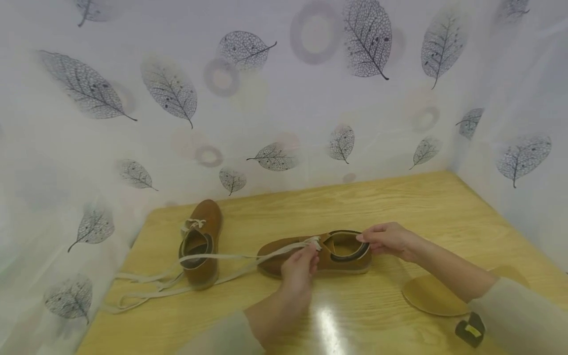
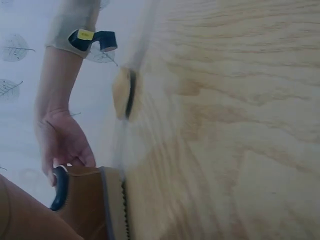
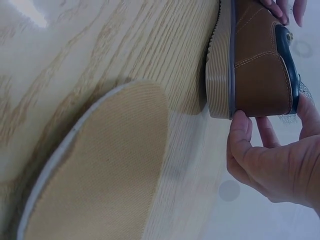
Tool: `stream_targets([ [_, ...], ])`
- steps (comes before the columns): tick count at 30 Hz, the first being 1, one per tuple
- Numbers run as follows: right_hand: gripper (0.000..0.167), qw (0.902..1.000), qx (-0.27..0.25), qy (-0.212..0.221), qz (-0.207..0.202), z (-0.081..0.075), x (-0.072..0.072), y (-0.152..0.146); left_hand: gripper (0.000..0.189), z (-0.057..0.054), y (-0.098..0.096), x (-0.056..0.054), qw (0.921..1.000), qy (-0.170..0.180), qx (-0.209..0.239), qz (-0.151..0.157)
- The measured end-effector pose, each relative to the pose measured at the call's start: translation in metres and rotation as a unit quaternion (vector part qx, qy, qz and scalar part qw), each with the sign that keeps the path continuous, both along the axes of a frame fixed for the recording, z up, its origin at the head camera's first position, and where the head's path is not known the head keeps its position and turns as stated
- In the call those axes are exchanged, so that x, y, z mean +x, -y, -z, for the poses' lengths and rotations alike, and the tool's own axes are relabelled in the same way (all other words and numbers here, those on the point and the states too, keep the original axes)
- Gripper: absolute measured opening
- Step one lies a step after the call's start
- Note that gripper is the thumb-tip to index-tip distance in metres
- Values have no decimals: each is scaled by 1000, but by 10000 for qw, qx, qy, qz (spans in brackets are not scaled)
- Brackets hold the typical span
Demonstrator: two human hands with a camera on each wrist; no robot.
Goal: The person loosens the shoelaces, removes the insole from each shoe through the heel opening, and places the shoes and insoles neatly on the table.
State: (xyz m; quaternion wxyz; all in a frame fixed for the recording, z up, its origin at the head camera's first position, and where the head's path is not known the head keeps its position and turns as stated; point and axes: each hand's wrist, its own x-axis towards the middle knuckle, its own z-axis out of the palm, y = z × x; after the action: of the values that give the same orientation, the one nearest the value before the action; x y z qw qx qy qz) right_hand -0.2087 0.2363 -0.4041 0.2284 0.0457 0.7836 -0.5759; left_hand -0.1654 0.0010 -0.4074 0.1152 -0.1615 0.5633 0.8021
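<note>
A brown leather shoe [image 1: 284,246] lies sole down across the table, its toe to the left and its dark-lined opening to the right. At its eyelets, my left hand [image 1: 298,272] pinches the cream shoelace [image 1: 284,250]; the exact grip is partly hidden. My right hand [image 1: 392,240] holds the heel, thumb at the collar and fingers against the back. In the right wrist view, the same hand [image 3: 280,160] shows curled at the shoe's heel [image 3: 262,87]. From the eyelets, long lace ends run left over a second brown shoe [image 1: 208,251].
That second shoe stands toe to the back wall, with a lace in its upper eyelets. Beneath my right forearm lies a tan insole [image 1: 435,296]. A black strap [image 1: 470,330] with a yellow label sits at the right sleeve. Leaf-printed sheeting [image 1: 275,98] encloses the wooden table [image 1: 381,207].
</note>
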Motion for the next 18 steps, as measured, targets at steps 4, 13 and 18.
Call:
stream_targets([
  [4,45,10000,29,-16,-27,0,0,0,32,-8,-5,-2,9996,252,-66,94],
  [13,45,9999,12,-49,-144,0,-2,0,24,-3,-15,-5,9978,-14,-653,117],
  [18,51,9999,75,-15,-144,0,-2,0,23,1,-22,-3,9958,-83,-915,-29],
])
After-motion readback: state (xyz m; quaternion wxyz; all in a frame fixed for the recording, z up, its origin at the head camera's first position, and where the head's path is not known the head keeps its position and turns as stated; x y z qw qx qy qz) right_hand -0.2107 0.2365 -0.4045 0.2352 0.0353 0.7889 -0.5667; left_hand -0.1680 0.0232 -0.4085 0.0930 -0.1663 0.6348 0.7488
